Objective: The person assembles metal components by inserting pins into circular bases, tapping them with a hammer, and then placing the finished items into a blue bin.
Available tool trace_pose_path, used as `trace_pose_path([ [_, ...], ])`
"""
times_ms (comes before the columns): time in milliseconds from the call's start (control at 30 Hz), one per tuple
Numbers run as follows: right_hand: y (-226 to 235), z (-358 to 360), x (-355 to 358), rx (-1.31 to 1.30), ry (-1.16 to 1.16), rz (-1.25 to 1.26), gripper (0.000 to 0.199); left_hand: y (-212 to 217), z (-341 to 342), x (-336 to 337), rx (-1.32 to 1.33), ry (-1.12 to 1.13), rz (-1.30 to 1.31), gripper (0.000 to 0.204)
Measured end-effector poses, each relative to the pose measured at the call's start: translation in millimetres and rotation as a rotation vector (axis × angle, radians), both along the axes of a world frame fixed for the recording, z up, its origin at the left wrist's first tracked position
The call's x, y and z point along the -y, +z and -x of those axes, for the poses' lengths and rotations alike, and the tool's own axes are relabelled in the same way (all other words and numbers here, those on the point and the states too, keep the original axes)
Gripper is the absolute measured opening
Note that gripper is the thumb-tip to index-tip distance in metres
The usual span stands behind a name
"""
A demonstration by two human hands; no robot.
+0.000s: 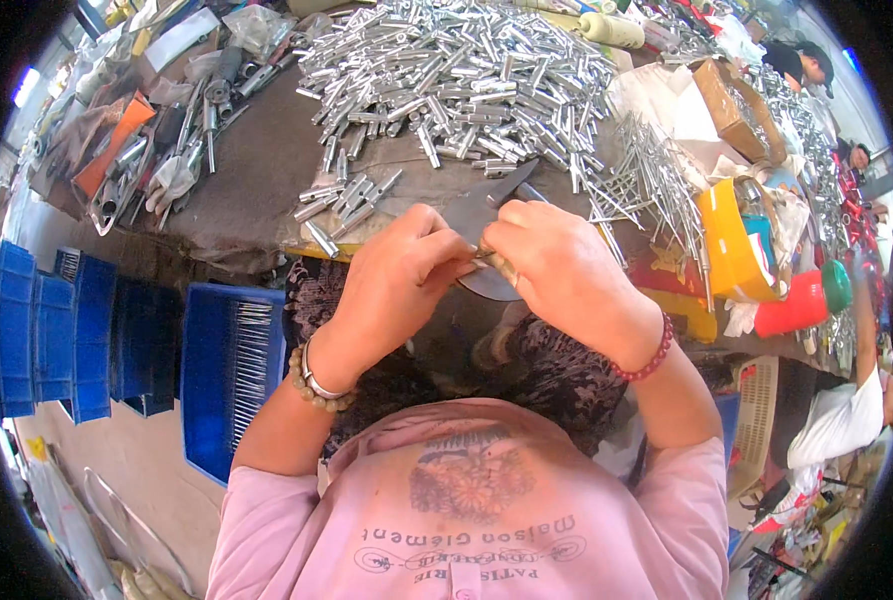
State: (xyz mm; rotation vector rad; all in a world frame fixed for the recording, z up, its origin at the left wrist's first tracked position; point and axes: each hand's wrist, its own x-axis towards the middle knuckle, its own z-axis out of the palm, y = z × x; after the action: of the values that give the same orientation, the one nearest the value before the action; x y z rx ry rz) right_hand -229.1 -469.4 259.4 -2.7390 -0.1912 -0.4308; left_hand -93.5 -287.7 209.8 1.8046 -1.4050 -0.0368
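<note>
Counter (256, 190), dark and worn, fills the upper half; its near edge runs just above the hands. Big heap of short silver metal tubes (456, 70) on its far middle, a few strays (351, 200) lying closer in. Thin silver rods (656, 190) fan out to the right of the heap, beside a yellow container (726, 245) and a cardboard box (731, 105). Tools and rags (156, 150) cluttered at the counter's left end.

Blue plastic crates (216, 370) stand on the floor at left (one holds rows of thin metal pieces).

Left hand (396, 275) and right hand (556, 265) meet fingertip to fingertip just below the counter edge, above the lap. Both grips are pinched closed on one small metal piece (496, 265) held between them; its exact shape is mostly hidden by fingers. A flat dark metal plate (486, 205) lies just behind the hands. Beaded bracelets on both wrists.
</note>
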Motion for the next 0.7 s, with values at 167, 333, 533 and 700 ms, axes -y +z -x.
trace_pose_path([
  [167, -7, 17, 24, 0.075, -0.147, -0.065, 0.020, 0, 0, -1, -0.032, 0.007, -0.019, 0.016],
  [333, -12, 34, 24, 0.028, -0.452, 0.042, 0.032, 1, -1, -1, -0.060, -0.012, -0.005, 0.016],
  [533, -16, 33, 23, 0.132, -0.471, 0.073, 0.031, 4, 0, -1, -0.099, -0.014, -0.032, 0.016],
  [700, -15, 43, 15, 0.091, -0.485, 0.073, 0.035, 4, 0, -2, -0.081, -0.026, -0.012, 0.016],
])
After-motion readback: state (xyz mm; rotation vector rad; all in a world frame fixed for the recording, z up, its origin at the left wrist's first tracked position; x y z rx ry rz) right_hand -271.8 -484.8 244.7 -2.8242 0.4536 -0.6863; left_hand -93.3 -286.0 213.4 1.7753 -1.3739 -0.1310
